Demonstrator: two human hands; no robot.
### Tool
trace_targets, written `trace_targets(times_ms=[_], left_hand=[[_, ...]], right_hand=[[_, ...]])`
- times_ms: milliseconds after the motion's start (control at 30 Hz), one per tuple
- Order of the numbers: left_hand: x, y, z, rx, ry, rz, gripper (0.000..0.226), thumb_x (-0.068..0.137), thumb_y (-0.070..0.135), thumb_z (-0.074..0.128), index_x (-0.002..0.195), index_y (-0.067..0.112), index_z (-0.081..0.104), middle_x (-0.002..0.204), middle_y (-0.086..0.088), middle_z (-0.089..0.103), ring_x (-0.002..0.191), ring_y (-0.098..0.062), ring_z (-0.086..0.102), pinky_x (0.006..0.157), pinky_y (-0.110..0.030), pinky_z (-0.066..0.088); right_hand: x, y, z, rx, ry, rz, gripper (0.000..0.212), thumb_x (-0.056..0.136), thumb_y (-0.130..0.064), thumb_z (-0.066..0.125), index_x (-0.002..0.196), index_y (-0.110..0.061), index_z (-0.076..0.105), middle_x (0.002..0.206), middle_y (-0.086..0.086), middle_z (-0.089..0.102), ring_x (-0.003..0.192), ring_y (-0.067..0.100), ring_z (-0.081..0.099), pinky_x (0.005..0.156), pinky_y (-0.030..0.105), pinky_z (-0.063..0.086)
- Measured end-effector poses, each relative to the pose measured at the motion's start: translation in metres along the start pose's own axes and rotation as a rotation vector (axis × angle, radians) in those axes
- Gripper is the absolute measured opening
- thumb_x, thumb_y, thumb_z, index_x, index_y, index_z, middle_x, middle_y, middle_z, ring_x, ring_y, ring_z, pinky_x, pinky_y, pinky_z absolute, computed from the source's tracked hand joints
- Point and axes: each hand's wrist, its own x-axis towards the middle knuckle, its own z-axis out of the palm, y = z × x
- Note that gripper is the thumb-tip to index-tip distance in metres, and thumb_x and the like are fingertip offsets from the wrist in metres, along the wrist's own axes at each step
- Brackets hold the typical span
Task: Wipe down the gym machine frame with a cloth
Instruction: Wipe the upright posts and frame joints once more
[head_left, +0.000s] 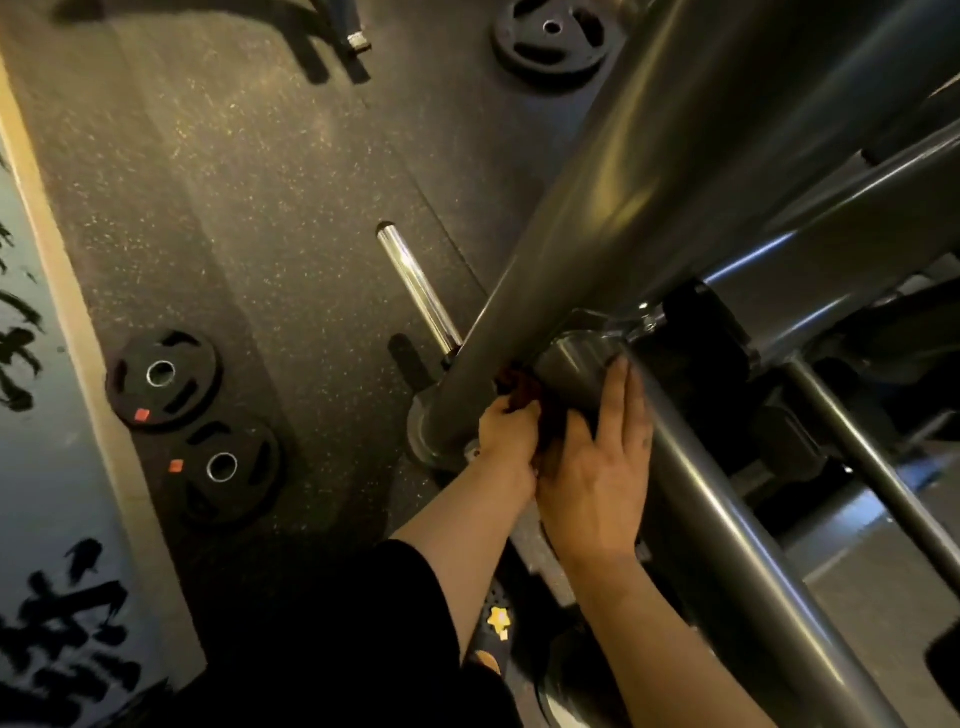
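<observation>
One cloth, dark, bunched against gym machine frame, fingers of left hand curled round it; right hand spread flat, touching tube. Three weight plates on floor.

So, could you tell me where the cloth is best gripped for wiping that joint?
Grip the cloth by its free bunched end below the thick tube, coming from underneath as the left hand does; the rest is wedged into the joint.

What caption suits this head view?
Left hand grips a cloth against the frame; right hand rests on it.
</observation>
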Motion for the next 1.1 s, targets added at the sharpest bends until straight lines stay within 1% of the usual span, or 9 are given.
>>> trace_targets(times_ms=[100,233,333,433,600,700,800,933,1100], left_hand=[[0.016,-0.002,-0.003,-0.117,-0.047,-0.017,0.027,0.1,0.013,0.047,0.123,0.015,0.061,0.108,-0.01,0.069,0.097,-0.026,0.066,0.074,-0.035,0.054],[0.023,-0.011,-0.014,-0.141,-0.216,-0.043,0.029,0.101,0.01,0.044,0.124,0.01,0.061,0.112,-0.013,0.069,0.096,-0.025,0.067,0.075,-0.034,0.054],[0.027,-0.024,-0.028,-0.142,-0.301,-0.072,0.026,0.097,0.004,0.049,0.117,0.009,0.064,0.101,-0.01,0.071,0.09,-0.022,0.068,0.08,-0.035,0.054],[0.031,-0.042,-0.045,-0.156,-0.259,-0.054,0.029,0.093,0.002,0.053,0.117,0.013,0.065,0.105,-0.007,0.073,0.098,-0.021,0.068,0.091,-0.038,0.052],[0.027,-0.028,-0.044,-0.115,-0.267,0.089,0.026,0.095,0.002,0.052,0.12,0.009,0.057,0.113,-0.01,0.066,0.095,-0.018,0.065,0.081,-0.028,0.055],[0.031,-0.007,-0.029,0.016,-0.253,0.234,0.016,0.094,0.003,0.055,0.1,0.014,0.066,0.098,-0.009,0.066,0.096,-0.023,0.064,0.094,-0.04,0.053],[0.037,-0.002,-0.04,0.083,-0.276,0.309,0.015,0.094,0.006,0.057,0.1,0.013,0.069,0.102,-0.01,0.069,0.102,-0.023,0.065,0.096,-0.04,0.052],[0.046,0.001,-0.074,-0.045,-0.288,0.375,0.022,0.093,0.01,0.059,0.112,0.017,0.066,0.109,-0.003,0.071,0.104,-0.012,0.065,0.093,-0.026,0.051],[0.076,-0.009,-0.112,-0.149,-0.103,0.135,0.023,0.101,0.014,0.045,0.111,0.022,0.064,0.109,-0.003,0.07,0.105,-0.018,0.066,0.099,-0.041,0.05]], right_hand=[[-0.002,-0.001,0.005,0.099,0.101,0.025,0.023,0.088,-0.023,0.067,0.106,-0.008,0.068,0.158,0.018,0.024,0.149,0.03,0.011,0.122,0.042,0.007],[-0.032,-0.009,0.016,0.322,0.242,0.084,0.025,0.084,-0.011,0.064,0.109,-0.008,0.068,0.142,0.012,0.048,0.139,0.023,0.033,0.118,0.036,0.026],[-0.059,-0.022,0.034,0.587,0.144,0.449,0.033,0.091,-0.021,0.057,0.123,-0.019,0.061,0.135,-0.006,0.05,0.126,0.01,0.046,0.108,0.037,0.042],[-0.053,-0.028,0.045,1.339,-0.08,1.024,0.042,0.097,-0.025,0.055,0.137,-0.033,0.047,0.129,-0.011,0.057,0.12,0.009,0.056,0.098,0.033,0.048],[-0.012,-0.031,0.06,1.8,-0.086,1.153,0.034,0.096,-0.012,0.054,0.13,-0.01,0.058,0.121,0.012,0.067,0.113,0.024,0.064,0.103,0.04,0.047],[0.016,-0.036,0.062,1.781,-0.155,1.1,0.054,0.087,-0.035,0.066,0.133,-0.01,0.055,0.122,0.006,0.064,0.109,0.019,0.063,0.106,0.043,0.044],[0.023,-0.043,0.064,1.768,-0.198,1.001,0.093,0.054,-0.056,0.086,0.133,-0.016,0.056,0.126,0.004,0.064,0.11,0.016,0.064,0.097,0.037,0.049],[0.021,-0.067,0.067,1.783,-0.112,0.918,0.025,0.092,-0.011,0.06,0.116,-0.016,0.065,0.117,0.008,0.07,0.11,0.02,0.066,0.1,0.038,0.05],[0.024,-0.091,0.104,1.057,-0.36,0.696,0.029,0.094,-0.02,0.06,0.122,-0.025,0.059,0.117,-0.005,0.063,0.111,0.012,0.06,0.092,0.026,0.048]])
